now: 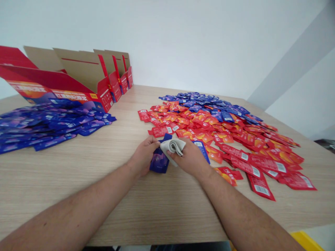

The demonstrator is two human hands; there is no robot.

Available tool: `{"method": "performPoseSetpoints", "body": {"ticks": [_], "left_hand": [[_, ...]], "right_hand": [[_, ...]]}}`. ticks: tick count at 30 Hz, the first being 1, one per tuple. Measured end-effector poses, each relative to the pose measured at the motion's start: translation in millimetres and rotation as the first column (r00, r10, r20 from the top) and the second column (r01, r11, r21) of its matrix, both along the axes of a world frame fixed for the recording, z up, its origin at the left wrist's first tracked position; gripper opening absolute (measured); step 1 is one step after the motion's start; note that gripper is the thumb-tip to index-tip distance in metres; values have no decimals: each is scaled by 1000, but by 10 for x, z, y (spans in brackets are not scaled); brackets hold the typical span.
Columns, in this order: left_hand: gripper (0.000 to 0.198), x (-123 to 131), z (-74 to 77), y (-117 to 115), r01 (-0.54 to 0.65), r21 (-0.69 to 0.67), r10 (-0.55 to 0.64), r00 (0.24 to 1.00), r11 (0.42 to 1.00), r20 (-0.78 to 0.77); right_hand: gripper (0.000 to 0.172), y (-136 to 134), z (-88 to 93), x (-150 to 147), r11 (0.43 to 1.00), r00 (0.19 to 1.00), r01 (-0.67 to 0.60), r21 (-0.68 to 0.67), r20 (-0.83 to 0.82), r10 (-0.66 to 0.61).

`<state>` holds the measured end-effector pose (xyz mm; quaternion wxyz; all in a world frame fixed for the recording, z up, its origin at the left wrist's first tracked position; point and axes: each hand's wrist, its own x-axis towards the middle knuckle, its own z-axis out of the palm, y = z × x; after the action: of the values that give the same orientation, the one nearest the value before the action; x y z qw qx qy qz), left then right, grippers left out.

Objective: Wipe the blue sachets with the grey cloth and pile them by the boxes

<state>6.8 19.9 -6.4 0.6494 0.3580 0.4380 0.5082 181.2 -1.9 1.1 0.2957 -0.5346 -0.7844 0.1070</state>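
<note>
My left hand point(143, 156) pinches a blue pouch point(159, 161) by its side, just above the table in front of me. In my right hand point(192, 157) is a folded, rolled-up grey cloth point(173, 146), which lies against the upper part of that pouch and covers some of it. Another blue pouch point(201, 150) lies on the table, partly behind my right hand. Close beyond both hands begins a spread of red pouches point(199, 134) with orange prints, some showing white barcode labels.
Blue pouches point(49, 122) are heaped at the left before an open red carton point(102, 96); more open cartons point(115, 83) stand behind it. More blue pouches point(193, 99) lie at the back of the red spread. A yellow object point(306, 240) shows at bottom right.
</note>
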Motion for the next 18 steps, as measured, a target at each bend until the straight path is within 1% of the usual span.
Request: {"method": "performPoseSetpoints", "body": {"ticks": [2,6,10,15,18], "left_hand": [[19,0,-3,-1,11,16,-11,1000,1000,2],[21,0,-6,6,9,4,-9,1000,1000,6],[23,-8,12,7,47,22,-47,999,999,21],[24,-10,68,-23,89,-5,-89,996,996,27],[22,1,84,-39,97,11,-97,994,995,48]], "right_hand": [[16,-1,-4,1,999,999,-44,6,14,44],[13,2,-2,9,999,999,16,28,-41,-15],[17,14,-7,25,998,999,-12,65,-52,15],[16,40,49,76,996,992,79,40,-101,-74],[20,38,92,85,999,995,34,25,-96,-31]]}}
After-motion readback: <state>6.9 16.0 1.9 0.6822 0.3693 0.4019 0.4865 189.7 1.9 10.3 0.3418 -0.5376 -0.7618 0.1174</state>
